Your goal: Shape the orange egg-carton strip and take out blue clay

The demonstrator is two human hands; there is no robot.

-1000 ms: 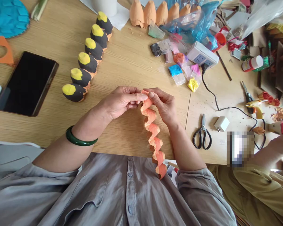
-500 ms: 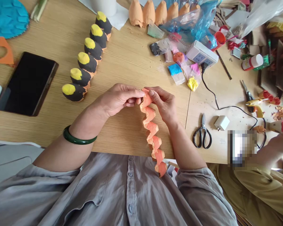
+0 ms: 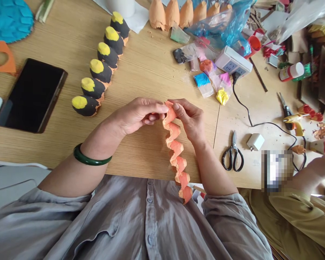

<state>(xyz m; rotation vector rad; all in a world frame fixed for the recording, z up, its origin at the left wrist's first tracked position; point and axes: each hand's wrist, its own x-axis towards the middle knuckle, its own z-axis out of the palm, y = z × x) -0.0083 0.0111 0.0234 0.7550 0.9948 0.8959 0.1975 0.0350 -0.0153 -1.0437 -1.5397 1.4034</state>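
1. The person's left hand [image 3: 137, 116] and right hand [image 3: 189, 121] have drawn slightly apart above the near edge of the pale wooden table [image 3: 151, 159].
2. More of the top of the pleated orange paper strip [image 3: 170, 112] now shows between them, fanned wider and leaning toward the right hand.
3. The strip's lowest curl [image 3: 187, 194] has swung slightly toward the left hand's side.

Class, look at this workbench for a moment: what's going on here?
A person pinches the top of a wavy orange paper strip between their left hand and right hand, and it hangs past the table edge. Black-and-yellow egg-carton cups sit in a row nearby. Scissors lie to the right, near a co-worker's hand.
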